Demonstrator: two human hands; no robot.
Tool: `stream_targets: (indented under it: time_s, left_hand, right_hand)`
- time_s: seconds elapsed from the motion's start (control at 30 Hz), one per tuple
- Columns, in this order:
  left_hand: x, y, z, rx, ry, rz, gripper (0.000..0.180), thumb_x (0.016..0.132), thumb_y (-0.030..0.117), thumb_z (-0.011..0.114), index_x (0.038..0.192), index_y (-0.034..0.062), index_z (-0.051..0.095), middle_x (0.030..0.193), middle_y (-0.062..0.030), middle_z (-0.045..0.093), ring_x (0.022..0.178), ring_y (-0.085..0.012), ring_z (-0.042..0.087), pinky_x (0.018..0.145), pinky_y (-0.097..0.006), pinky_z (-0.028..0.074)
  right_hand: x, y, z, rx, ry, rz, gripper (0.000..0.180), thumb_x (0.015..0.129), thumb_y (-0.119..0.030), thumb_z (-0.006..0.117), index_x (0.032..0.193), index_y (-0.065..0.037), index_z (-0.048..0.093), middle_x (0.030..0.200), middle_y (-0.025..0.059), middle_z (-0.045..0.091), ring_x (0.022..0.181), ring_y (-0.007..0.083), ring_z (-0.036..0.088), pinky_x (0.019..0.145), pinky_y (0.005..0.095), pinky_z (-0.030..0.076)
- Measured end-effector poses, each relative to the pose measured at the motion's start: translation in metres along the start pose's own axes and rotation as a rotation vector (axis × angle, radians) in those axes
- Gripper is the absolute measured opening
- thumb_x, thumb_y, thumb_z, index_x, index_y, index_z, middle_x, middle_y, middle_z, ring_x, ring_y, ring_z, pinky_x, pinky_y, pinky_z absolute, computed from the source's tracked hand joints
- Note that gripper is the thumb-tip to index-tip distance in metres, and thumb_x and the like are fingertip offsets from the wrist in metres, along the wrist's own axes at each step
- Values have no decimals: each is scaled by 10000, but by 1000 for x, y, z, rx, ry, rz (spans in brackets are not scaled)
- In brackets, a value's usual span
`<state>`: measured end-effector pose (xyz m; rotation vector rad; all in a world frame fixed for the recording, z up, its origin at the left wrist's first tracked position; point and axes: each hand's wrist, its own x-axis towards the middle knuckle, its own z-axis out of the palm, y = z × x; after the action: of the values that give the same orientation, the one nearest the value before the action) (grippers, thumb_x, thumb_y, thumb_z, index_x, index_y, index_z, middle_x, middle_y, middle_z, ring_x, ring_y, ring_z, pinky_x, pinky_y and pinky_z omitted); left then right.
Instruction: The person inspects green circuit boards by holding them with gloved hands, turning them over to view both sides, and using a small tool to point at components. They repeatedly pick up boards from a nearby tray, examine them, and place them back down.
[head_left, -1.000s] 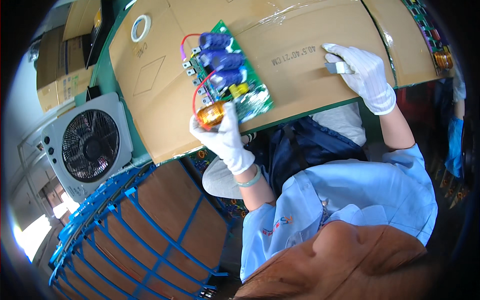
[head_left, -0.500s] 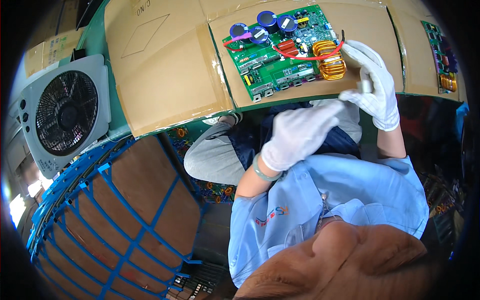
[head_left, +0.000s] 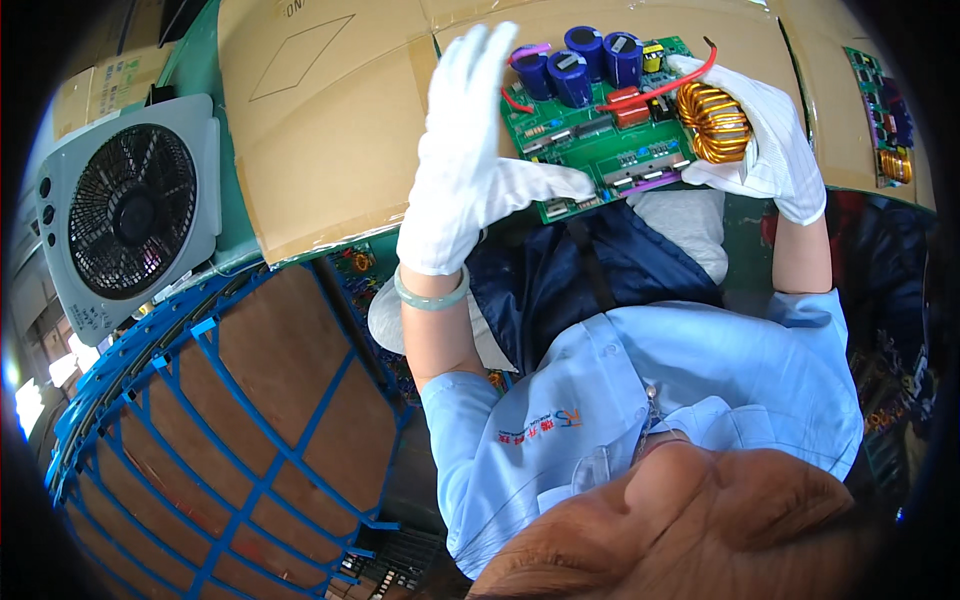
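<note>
A green circuit board (head_left: 590,162) sits at the table's near edge, carrying blue cylinder capacitors (head_left: 570,78), red blocks and a copper-wound ring coil (head_left: 716,122). A loose red wire (head_left: 665,88) arcs over it. My right hand (head_left: 770,135), in a white glove, wraps round the board's right end beside the coil, fingers at the far side and thumb at the near one. At the board's left end is my gloved left hand (head_left: 455,160), open, its fingers stretched upward. Its thumb reaches over the near left corner; whether it presses the board I cannot tell.
Flattened cardboard (head_left: 330,150) covers the green table. Another circuit board (head_left: 880,120) lies far right. A grey box fan (head_left: 130,215) stands at the left, above a blue-strapped brown panel (head_left: 270,400). My lap is right under the table edge.
My hands were together in front of the board and have parted. The left went to the board's left end, the right closed round its right end. The board has shifted right and looks more tilted.
</note>
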<state>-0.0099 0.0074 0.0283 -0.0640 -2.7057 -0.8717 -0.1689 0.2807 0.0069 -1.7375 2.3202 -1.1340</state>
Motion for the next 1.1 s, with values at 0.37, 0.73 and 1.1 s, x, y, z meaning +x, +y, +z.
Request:
stream_targets:
  time_s: [0.37, 0.73, 1.1]
  left_hand:
    - [28, -1, 24, -88, -44, -72, 894, 614, 449, 897, 1296, 12, 519, 1177, -205, 601, 1073, -372, 612, 920, -409, 508]
    - [41, -13, 24, -231, -96, -187, 749, 672, 389, 896, 1263, 32, 607, 1126, -140, 649, 1063, -257, 625, 928, -359, 498]
    - [14, -53, 28, -805, -81, -322, 504, 1037, 370, 439, 1432, 62, 499, 1358, -98, 590, 1241, -203, 539, 1069, -329, 390]
  right_hand:
    - [5, 19, -15, 159, -125, 99, 1007, 527, -547, 920, 1283, 12, 559, 1276, 194, 632, 1111, 309, 657, 994, 399, 490]
    - [16, 11, -23, 237, -116, 186, 852, 601, -384, 922, 1280, -1, 578, 1150, 157, 681, 1046, 258, 674, 966, 349, 496]
    - [20, 12, -24, 244, -127, 243, 828, 629, -360, 919, 1298, -13, 575, 1191, 150, 662, 1095, 240, 647, 1010, 342, 480]
